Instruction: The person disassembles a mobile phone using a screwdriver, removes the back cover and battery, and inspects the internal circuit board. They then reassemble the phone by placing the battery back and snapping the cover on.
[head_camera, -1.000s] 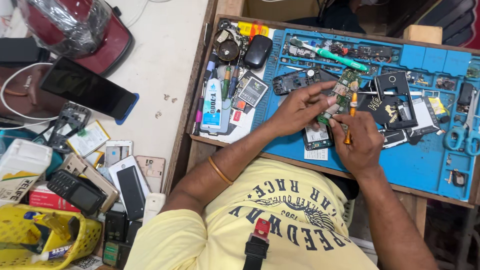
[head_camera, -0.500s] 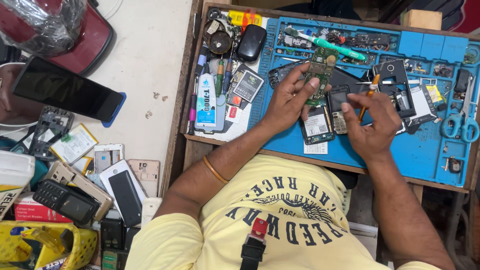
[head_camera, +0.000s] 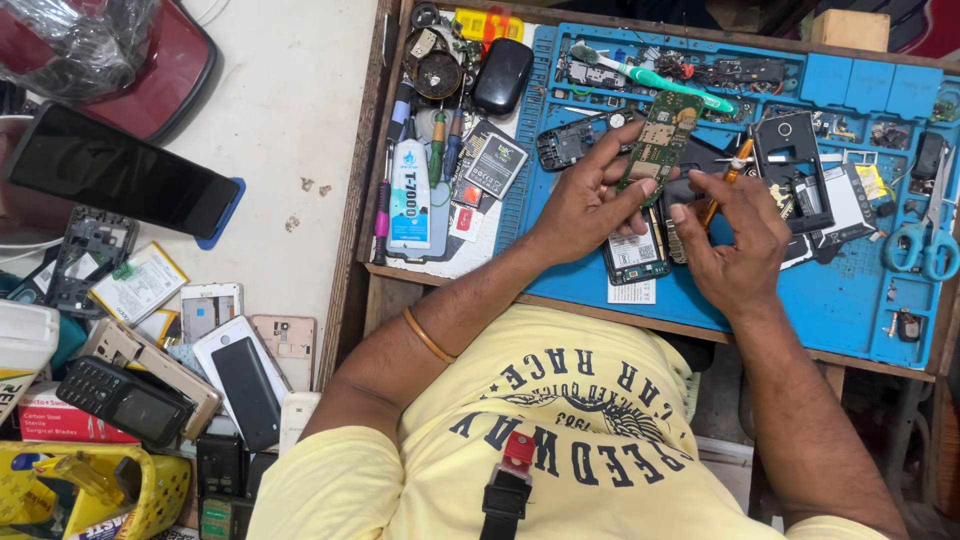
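Left hand (head_camera: 585, 205): fingers clamped on long green phone circuit board (head_camera: 662, 140), held tilted just above blue silicone repair mat (head_camera: 840, 290) on wooden worktop (head_camera: 372, 180). Right hand (head_camera: 735, 240): fingers pinched on thin orange-handled tool (head_camera: 725, 180), beside board's lower end

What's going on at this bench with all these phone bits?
A person in a yellow shirt sits at a blue work mat strewn with phone parts. Their left hand holds a green circuit board up off the mat, while the right hand grips a thin orange-handled tool beside it. A small opened phone lies on the mat just beneath the hands. Glue, scissors and a toothbrush lie around.
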